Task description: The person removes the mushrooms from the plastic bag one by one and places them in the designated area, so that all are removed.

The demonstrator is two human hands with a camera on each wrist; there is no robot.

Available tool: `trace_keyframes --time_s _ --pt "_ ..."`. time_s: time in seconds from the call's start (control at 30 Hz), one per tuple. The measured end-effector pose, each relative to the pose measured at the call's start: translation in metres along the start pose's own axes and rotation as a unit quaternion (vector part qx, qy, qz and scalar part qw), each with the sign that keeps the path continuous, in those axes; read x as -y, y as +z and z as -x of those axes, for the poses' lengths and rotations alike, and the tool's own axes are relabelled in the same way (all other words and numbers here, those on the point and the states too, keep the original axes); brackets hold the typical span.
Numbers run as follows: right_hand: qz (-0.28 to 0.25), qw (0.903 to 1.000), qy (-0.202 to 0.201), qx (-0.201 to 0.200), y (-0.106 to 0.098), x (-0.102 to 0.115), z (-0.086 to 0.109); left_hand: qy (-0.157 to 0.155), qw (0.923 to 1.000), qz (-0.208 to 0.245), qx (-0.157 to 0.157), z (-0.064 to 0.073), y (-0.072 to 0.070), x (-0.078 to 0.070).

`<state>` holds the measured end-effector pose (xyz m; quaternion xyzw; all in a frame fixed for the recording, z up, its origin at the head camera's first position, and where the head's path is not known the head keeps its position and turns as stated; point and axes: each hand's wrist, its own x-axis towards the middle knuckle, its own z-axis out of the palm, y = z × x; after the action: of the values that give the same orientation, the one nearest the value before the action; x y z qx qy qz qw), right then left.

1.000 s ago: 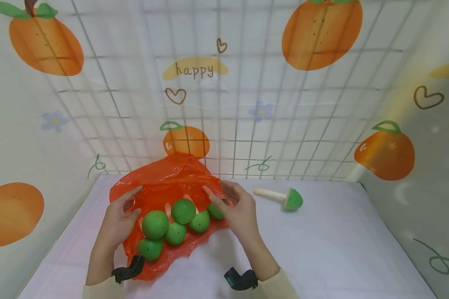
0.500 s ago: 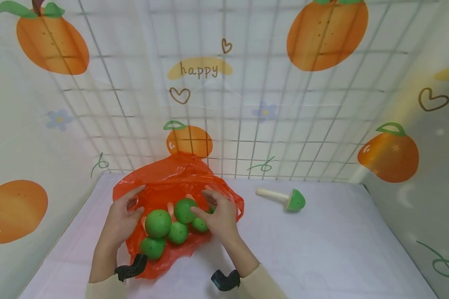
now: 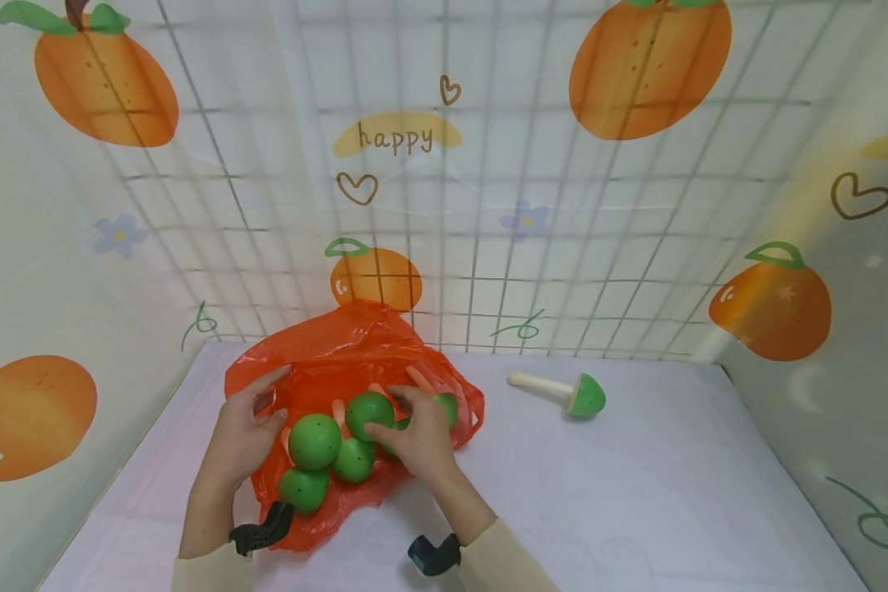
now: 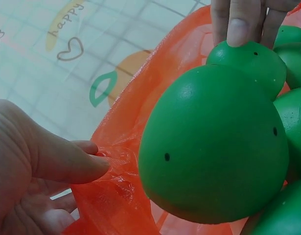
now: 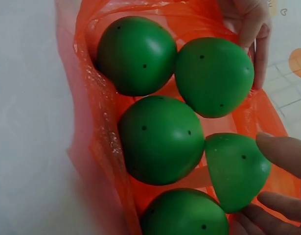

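Several toy mushrooms with green, black-dotted caps and pale stems lie in a red plastic bag (image 3: 333, 341), caps toward me. My left hand (image 3: 238, 436) holds the bag's left edge; in the left wrist view its thumb (image 4: 74, 164) lies over the red film with fingers behind. My right hand (image 3: 423, 440) reaches into the bag's mouth and pinches one mushroom (image 5: 236, 169) by its cap, thumb on one side and fingers on the other. A large cap (image 4: 214, 147) is nearest the left hand. Most stems are hidden under caps and hands.
One more green-capped mushroom (image 3: 583, 396) lies on the white table (image 3: 636, 493), right of the bag, its stem pointing left. A wire grid (image 3: 444, 247) behind an orange-printed cloth stands at the back, with cloth walls at both sides.
My right hand has left the bag's right edge and moved left to a mushroom in the middle. The bag's right side has spread outward. The left hand stays in place.
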<state>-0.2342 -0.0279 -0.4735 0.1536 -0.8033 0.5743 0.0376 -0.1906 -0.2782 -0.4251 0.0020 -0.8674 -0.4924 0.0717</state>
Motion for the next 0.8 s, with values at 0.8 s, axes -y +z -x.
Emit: trace_keyframes --time_s 0.8 --pt "0.011 0.9999 -0.007 -0.001 0.0065 -0.002 -0.0001 0.019 0.9998 0.004 -0.004 -0.0009 -0.0013 0.0059"
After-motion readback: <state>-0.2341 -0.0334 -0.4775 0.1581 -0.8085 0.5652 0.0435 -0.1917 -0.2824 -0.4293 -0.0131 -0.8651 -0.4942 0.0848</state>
